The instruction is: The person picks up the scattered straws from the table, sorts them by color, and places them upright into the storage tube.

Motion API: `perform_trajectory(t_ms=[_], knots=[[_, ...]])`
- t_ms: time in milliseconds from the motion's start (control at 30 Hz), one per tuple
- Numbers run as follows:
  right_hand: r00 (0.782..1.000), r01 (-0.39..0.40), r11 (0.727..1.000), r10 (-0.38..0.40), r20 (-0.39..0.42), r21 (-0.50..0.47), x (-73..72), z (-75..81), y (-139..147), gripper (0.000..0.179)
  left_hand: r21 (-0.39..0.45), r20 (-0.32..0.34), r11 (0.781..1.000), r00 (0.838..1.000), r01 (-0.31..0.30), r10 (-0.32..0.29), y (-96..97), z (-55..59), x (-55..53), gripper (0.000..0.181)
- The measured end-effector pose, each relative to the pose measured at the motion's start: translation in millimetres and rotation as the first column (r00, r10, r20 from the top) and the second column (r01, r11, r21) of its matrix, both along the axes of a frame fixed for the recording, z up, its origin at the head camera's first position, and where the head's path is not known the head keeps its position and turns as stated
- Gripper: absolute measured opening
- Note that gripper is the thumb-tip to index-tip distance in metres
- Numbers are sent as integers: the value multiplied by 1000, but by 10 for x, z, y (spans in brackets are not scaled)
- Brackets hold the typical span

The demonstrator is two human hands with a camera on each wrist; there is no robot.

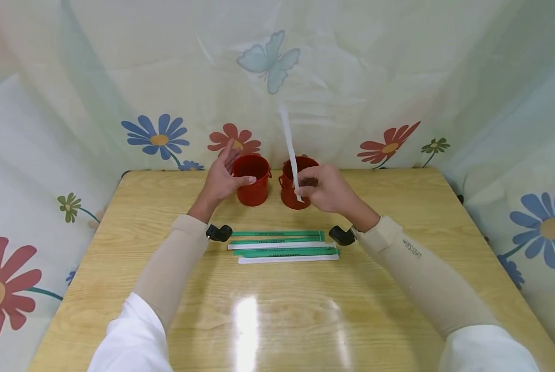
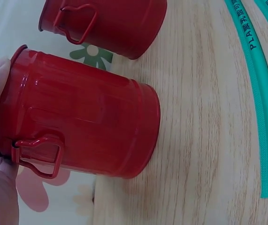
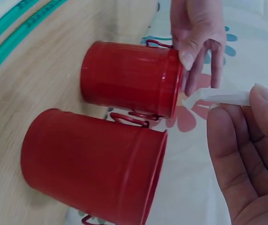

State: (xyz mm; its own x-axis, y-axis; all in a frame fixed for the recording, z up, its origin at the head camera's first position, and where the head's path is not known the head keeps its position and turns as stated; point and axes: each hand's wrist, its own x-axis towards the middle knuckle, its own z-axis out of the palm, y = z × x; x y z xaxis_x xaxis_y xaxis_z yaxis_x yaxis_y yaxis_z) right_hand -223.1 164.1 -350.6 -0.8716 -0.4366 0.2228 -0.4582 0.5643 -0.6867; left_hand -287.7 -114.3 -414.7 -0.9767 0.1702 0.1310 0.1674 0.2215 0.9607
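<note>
Two red metal buckets with small wire handles stand side by side near the back of the table. My left hand (image 1: 222, 176) holds the left bucket (image 1: 253, 192) at its rim, thumb on the near side and fingers on the left. In front of the right bucket (image 3: 91, 164), my right hand (image 1: 326, 188) pinches a white paper-wrapped straw (image 1: 288, 135) near its lower end. The straw stands nearly upright, leaning slightly left at the top. In the right wrist view, the wrapper's creased end (image 3: 197, 97) sticks out past the thumb.
Several wrapped straws, green (image 1: 277, 233) and white (image 1: 288, 260), lie sideways on the wooden table (image 1: 165, 320) nearer to me. Dark printing marks the green wrappers. Behind the buckets hangs a flower-patterned curtain (image 1: 323, 103), close to the table's back edge.
</note>
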Motion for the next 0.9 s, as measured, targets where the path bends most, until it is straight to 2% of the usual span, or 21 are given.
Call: perform_trajectory(t_ms=[133,333,500,733,900], knots=[[1000,26,1000,-25,8,-11,-59,41,-65,5,15,0,1000,1000,6,-6,-8,-5,-5,108],[999,0,999,-1,-41,-40,-167,100,-184,6,39,4,999,1000,0,-1,-16,-31,2,106],[999,11,998,-13,-31,-63,-246,163,-275,8,29,7,1000,1000,11,-11,-2,-27,-9,105],[999,24,997,-26,-29,-69,-371,147,-429,12,21,19,1000,1000,6,-6,-20,-10,15,104],[999,36,995,-39,-30,-96,-463,146,-514,13,9,28,1000,1000,8,-9,-10,-15,-12,105]])
